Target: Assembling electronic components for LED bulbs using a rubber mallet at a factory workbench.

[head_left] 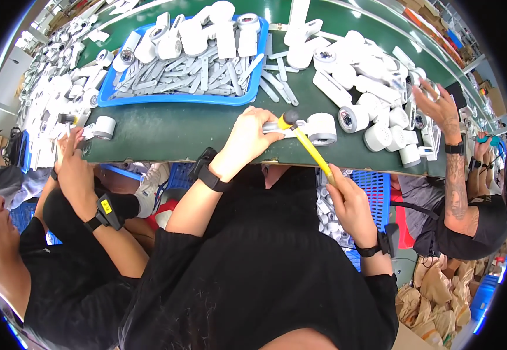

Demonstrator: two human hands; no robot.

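Observation:
My left hand (246, 141) is closed on the narrow grey-white handle of a white plastic device (322, 125) with a round drum-shaped head, held down near the bench's front edge. In my right hand (351, 205) is the end of a small hammer (312, 147) with a yellow handle and a dark, round-faced head. The hammer head is over the device's handle, just right of my left fingertips; whether it touches cannot be told. Beyond my left hand lie many flat grey strips (189, 76) in a blue tray (177, 101).
White devices (376, 87) heap on the green bench (166, 131) to the right, more (61, 93) to the left. A co-worker's hands (75, 169) work at the left; another's raised hand (437, 108) is at the right. Blue crates (373, 189) stand below the bench edge.

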